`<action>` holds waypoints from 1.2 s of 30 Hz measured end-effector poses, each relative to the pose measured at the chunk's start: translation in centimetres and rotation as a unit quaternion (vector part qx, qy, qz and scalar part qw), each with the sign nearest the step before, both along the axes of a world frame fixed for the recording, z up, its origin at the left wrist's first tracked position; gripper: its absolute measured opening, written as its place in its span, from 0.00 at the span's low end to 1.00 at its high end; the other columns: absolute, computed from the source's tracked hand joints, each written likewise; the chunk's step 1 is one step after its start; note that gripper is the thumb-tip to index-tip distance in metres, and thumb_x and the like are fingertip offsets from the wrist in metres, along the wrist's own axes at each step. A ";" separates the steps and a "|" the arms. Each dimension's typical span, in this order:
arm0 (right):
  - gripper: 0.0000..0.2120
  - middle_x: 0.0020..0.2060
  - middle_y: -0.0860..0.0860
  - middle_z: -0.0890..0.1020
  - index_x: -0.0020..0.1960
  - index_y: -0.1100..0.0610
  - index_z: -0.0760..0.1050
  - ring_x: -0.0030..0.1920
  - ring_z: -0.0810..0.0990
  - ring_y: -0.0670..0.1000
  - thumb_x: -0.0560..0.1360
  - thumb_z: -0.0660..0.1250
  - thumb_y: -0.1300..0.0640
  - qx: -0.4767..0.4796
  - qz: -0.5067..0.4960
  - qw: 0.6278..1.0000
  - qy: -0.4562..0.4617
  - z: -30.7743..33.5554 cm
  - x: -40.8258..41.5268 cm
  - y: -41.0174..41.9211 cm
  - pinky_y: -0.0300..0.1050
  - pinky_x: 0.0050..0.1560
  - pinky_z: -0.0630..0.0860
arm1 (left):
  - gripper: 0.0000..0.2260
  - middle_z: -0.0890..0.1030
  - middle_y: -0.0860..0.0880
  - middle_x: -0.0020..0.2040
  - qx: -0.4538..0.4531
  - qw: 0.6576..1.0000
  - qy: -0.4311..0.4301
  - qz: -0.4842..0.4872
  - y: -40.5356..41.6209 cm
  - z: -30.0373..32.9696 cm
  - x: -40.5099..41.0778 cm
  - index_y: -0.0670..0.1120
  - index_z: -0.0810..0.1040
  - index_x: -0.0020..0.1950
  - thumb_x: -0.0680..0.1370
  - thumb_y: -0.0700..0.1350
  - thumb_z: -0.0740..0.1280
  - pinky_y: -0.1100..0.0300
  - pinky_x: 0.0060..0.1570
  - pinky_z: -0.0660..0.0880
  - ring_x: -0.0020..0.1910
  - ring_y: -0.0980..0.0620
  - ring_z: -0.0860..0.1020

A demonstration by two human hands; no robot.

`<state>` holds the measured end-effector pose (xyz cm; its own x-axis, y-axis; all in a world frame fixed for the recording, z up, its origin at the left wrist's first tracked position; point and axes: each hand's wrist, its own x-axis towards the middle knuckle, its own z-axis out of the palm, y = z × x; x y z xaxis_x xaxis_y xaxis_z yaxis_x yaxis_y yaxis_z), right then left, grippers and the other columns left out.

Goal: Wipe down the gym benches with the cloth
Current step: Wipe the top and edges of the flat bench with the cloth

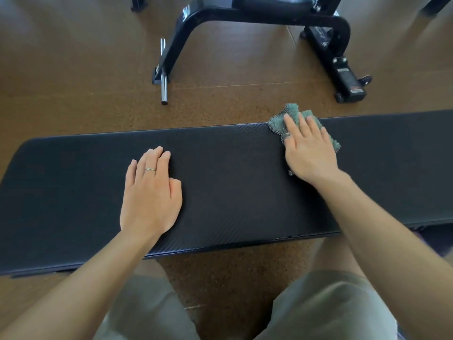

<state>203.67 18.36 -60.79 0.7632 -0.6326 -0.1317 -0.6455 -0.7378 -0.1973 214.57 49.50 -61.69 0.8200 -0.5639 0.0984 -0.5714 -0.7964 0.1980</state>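
Two hands are laid on the black bench pad (232, 182): left hand (150, 192) flat, fingers straight; right hand (310, 148) pressed flat on the green cloth (297, 114) at the far edge. Beyond, a black machine frame (245, 13) and a chrome peg (163, 87) are seen on the cork floor (73, 82).

Floor (73, 77) is that brown speckled cork-looking stuff with a couple of thin seams running across it, and soft light falls over it in pale streaks. Further back sits a black steel machine frame (196, 25) with a curved leg, a chrome peg (163, 82) sticking out low, and a small wheel (367, 79) on its right foot.
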 end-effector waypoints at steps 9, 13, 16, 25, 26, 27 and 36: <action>0.27 0.83 0.47 0.50 0.83 0.45 0.49 0.83 0.45 0.53 0.85 0.44 0.45 0.006 0.281 0.959 -0.027 0.1 2.9 15.2 0.58 0.81 0.41 | 0.30 0.66 0.43 0.80 0.002 1.000 -0.001 -0.003 -0.1 0.1 -0.1 0.40 0.66 0.79 0.80 0.50 0.46 0.43 0.82 0.53 0.81 0.45 0.61; 0.29 0.82 0.47 0.55 0.82 0.43 0.53 0.82 0.51 0.52 0.82 0.42 0.45 -0.055 0.208 0.976 -0.019 -0.1 -0.1 6.0 0.55 0.80 0.48 | 0.27 0.67 0.43 0.80 -0.005 1.000 0.006 -0.002 -0.1 0.3 -0.1 0.40 0.67 0.79 0.81 0.47 0.50 0.43 0.82 0.53 0.81 0.44 0.61; 0.26 0.83 0.48 0.49 0.83 0.43 0.48 0.83 0.46 0.52 0.85 0.42 0.47 -0.014 0.039 0.999 0.014 0.3 -2.7 0.1 0.54 0.81 0.43 | 0.24 0.67 0.43 0.80 -0.007 1.000 0.007 -0.001 -0.2 0.5 -0.2 0.40 0.67 0.79 0.83 0.43 0.56 0.43 0.82 0.53 0.81 0.44 0.61; 0.27 0.83 0.48 0.52 0.83 0.47 0.52 0.83 0.46 0.53 0.84 0.47 0.47 0.014 0.250 0.967 -0.054 0.0 -3.8 21.3 0.58 0.81 0.42 | 0.24 0.66 0.43 0.81 -0.008 1.000 0.008 -0.001 0.0 0.2 -0.2 0.40 0.66 0.79 0.83 0.43 0.55 0.43 0.82 0.52 0.81 0.44 0.60; 0.27 0.83 0.46 0.52 0.83 0.46 0.52 0.83 0.46 0.51 0.84 0.47 0.47 0.015 0.253 0.966 -0.057 0.0 -4.5 19.9 0.56 0.81 0.42 | 0.24 0.65 0.43 0.81 -0.008 1.000 0.011 -0.001 0.0 0.2 -0.2 0.41 0.66 0.80 0.84 0.43 0.55 0.44 0.82 0.52 0.82 0.45 0.60; 0.27 0.82 0.45 0.53 0.83 0.44 0.53 0.83 0.48 0.50 0.84 0.47 0.47 0.000 0.237 0.970 -0.058 -0.1 -5.3 17.9 0.55 0.81 0.44 | 0.24 0.65 0.43 0.81 -0.010 1.000 0.013 0.000 0.0 0.3 -0.2 0.41 0.65 0.80 0.84 0.43 0.56 0.45 0.82 0.51 0.82 0.45 0.59; 0.31 0.81 0.55 0.59 0.82 0.53 0.60 0.81 0.56 0.60 0.81 0.46 0.46 -0.067 -0.087 0.992 -0.057 -0.7 -8.8 13.7 0.65 0.79 0.52 | 0.24 0.65 0.42 0.80 -0.011 1.000 0.013 -0.001 0.0 0.4 -0.2 0.40 0.66 0.79 0.83 0.43 0.56 0.43 0.82 0.52 0.81 0.43 0.60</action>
